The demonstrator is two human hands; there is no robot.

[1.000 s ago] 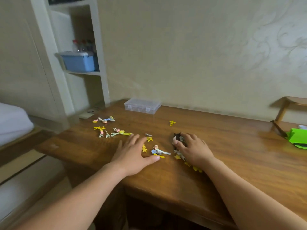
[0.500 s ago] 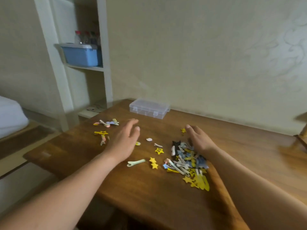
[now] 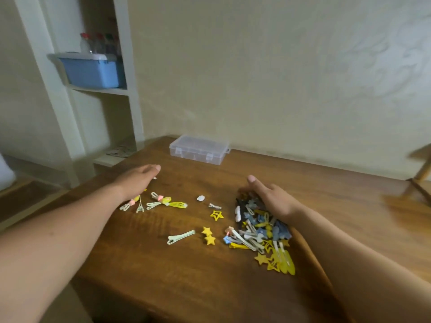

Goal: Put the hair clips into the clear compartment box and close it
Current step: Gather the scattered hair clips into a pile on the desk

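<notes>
Left hand [image 3: 140, 180] and right hand [image 3: 270, 199] showed straight fingers, gripping nothing; hair clips [image 3: 261, 231] at lower centre looked light, stiff, best pinched edgewise.

No readable text or labels

Wooden table [image 3: 326, 199], cream wall [image 3: 279, 78], shelves [image 3: 102, 90]
</notes>
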